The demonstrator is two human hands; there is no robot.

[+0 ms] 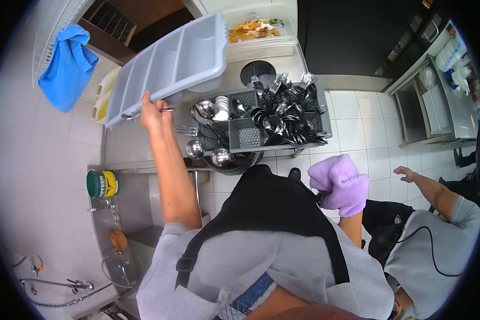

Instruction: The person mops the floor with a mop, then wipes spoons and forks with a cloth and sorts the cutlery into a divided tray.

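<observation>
My left hand (153, 113) grips the near edge of a grey cutlery tray (168, 88) with several long compartments, held tilted above the steel counter. A thin metal utensil (130, 116) shows across the same hand; its kind is hard to make out. A fluffy purple cloth (338, 181) covers my right hand (342, 201), hiding the fingers, away from the counter. Beside the tray stands a dark grey cutlery rack (249, 137) holding forks, spoons and black-handled pieces (290, 117). Ladles (222, 157) and a fork (187, 130) lie at its left end.
A plastic tub (258, 45) with food scraps stands at the back. Blue cloth (68, 66) hangs from a wire rack on the left. A green-and-yellow bucket (102, 184) sits by the sink (144, 240). At right another person (437, 234) stands near, one arm reaching out.
</observation>
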